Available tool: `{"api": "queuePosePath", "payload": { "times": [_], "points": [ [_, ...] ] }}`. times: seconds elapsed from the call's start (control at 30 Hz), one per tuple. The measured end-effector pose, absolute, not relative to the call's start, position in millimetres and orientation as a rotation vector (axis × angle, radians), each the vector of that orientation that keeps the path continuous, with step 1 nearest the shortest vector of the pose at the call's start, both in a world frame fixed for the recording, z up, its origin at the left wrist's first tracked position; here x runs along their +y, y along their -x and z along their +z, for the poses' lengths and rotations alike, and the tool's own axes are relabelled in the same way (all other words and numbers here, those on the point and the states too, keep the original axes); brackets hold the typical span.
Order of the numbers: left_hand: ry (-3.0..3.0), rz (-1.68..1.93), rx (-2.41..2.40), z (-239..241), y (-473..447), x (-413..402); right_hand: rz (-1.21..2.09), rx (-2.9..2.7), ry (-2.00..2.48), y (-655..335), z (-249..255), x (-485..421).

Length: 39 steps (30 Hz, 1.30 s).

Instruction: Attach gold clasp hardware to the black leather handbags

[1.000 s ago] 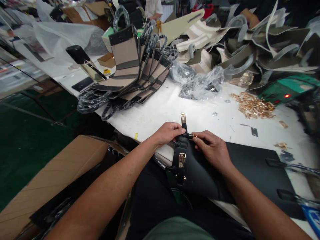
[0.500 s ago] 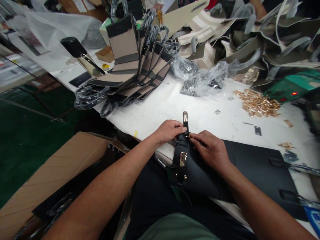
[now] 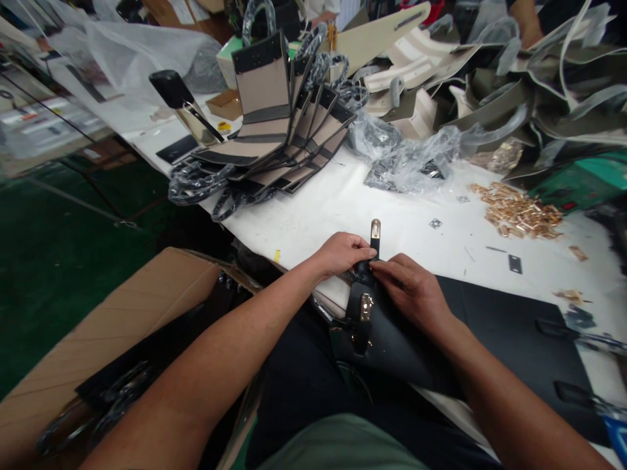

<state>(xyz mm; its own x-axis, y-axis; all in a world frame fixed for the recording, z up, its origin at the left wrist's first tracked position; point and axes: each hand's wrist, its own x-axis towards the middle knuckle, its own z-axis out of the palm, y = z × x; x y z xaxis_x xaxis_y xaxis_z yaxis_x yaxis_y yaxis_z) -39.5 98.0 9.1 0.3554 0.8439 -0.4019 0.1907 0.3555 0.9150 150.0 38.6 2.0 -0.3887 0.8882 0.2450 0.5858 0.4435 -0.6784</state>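
Observation:
My left hand (image 3: 344, 253) pinches a narrow black strap (image 3: 375, 247) between thumb and fingers. A gold metal plate (image 3: 375, 229) with a slot caps the strap's upper end, which points away from me. My right hand (image 3: 416, 287) is closed too, its thumb and fingertips pressed at the strap's lower part; the small gold fitting there is mostly hidden by the fingers. The strap belongs with a black handbag body (image 3: 504, 320), laid across the table edge and my lap. Just below my hands, another gold clasp (image 3: 365, 307) shows on the bag.
Bag pieces with wrapped handles (image 3: 264, 85) are stacked at the back left of the white table (image 3: 304, 215). Gold fittings (image 3: 519, 212) lie heaped at right by a green machine (image 3: 588, 181). Grey bags (image 3: 494, 98) crowd the back. A cardboard box (image 3: 122, 313) stands at my left.
The view has shifted slightly, so the scene sits further right. My right fingertips now cover the gold fitting that showed beside the strap. Both hands keep their hold.

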Motion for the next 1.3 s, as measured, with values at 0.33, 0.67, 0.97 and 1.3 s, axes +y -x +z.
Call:
{"api": "queuePosePath", "payload": {
  "times": [0.33, 0.67, 0.97, 1.3],
  "points": [
    [-1.239, 0.548, 1.186, 4.9, 40.2, 97.6, 0.556, -2.443, 1.314, -145.2, 14.3, 44.3],
    [-1.246, 0.604, 1.147, 3.3, 43.5, 96.9, 0.909, -2.039, 1.341, -147.5, 21.9, 45.4],
    [-1.338, 0.596, 1.197, 2.7, 46.2, 96.8, 0.704, -2.266, 1.445, -135.0, 20.9, 44.3],
    [-1.203, 0.683, 1.178, 12.0, 49.5, 86.0, 0.521, -2.197, 1.357, -157.3, 34.2, -6.3]
  ]
}}
